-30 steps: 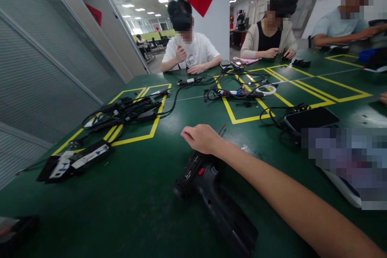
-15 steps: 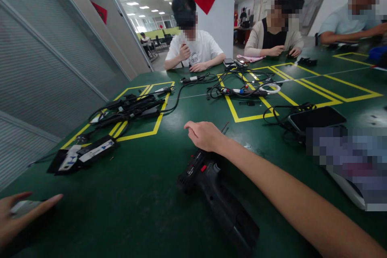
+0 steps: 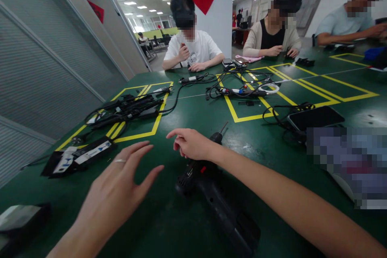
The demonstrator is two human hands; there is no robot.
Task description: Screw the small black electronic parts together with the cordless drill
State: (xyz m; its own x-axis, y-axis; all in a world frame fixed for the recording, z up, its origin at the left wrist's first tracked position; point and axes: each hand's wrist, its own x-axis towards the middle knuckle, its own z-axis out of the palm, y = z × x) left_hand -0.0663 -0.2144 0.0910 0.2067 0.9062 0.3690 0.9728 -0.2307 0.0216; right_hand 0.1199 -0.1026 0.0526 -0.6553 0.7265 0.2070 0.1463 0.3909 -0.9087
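Left of the power drill [image 3: 216, 203], which is lying on the counter [image 3: 151, 223], the left hand [image 3: 116, 183] is newly entering — fingers apart, empty — putting both hands nearby; the right hand [image 3: 195, 144] is crossing over it, grip undeterminable.

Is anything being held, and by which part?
The left grip is open, holding nothing. The right grip is over the drill; whether it holds anything cannot be told.

Beyond the left fingers [image 3: 142, 155] lie tangled black cables [image 3: 130, 109]; left of those fingers, a white-labelled flat black object [image 3: 81, 156]; far right of them, a rectangular black-screened device [image 3: 316, 119].
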